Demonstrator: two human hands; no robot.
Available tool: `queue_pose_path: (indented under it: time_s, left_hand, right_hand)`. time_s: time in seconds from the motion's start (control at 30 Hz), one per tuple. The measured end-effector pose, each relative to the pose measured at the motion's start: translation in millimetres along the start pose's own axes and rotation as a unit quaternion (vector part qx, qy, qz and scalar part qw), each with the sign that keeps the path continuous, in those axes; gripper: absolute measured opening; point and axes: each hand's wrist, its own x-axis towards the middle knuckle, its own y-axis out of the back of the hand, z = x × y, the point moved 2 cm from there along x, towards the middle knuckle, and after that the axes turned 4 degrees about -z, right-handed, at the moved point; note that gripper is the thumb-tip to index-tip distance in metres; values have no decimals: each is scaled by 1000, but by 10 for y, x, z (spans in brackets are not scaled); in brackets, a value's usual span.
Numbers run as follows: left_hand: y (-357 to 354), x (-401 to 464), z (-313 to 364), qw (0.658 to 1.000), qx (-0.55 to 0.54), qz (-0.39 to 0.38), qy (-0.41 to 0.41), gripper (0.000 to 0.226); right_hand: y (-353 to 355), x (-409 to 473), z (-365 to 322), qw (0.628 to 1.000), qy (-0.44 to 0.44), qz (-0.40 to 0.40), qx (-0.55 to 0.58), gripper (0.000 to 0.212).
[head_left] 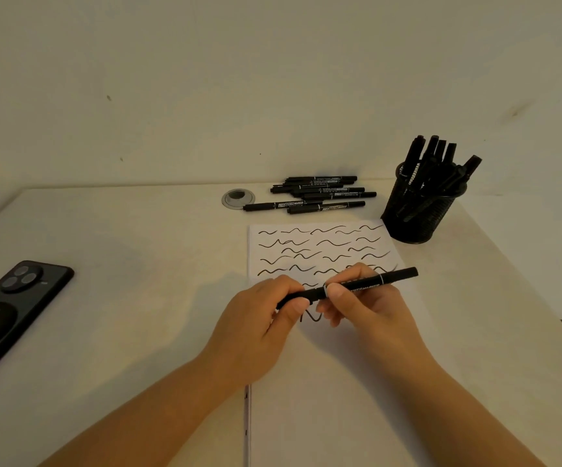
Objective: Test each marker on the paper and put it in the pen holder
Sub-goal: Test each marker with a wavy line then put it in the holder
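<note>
A black twin marker [367,284] lies nearly level in both hands above the white paper [320,382]. My left hand [259,325] grips its cap end on the left. My right hand [363,305] pinches the barrel just right of the cap joint. Rows of black wavy test strokes fill the upper part of the paper. Beyond the paper lies a pile of several black markers [320,195]. At the paper's far right corner stands a black mesh pen holder [419,214] with several markers upright in it.
A black phone [10,311] lies face down at the left of the white table [138,264]. A round grey cable grommet [238,198] sits left of the marker pile. The wall rises right behind the table; the table's right edge drops off near the holder.
</note>
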Motion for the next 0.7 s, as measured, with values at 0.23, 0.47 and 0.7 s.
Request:
queue_pose_path:
  time_s: [0.23,0.47,0.7]
  left_hand:
    - [-29,-29,39,997,-72,-17,14,19]
    - [-25,-2,17,996,-88,-20,12,19]
    - [85,15,-93,993,-104,36,31,14]
  right_hand:
    - [-11,-21,2,998,41,-30,21,9]
    - [-6,-2,10,998,45,-34,25,7]
    - [98,53,55,994,-12,44,95,6]
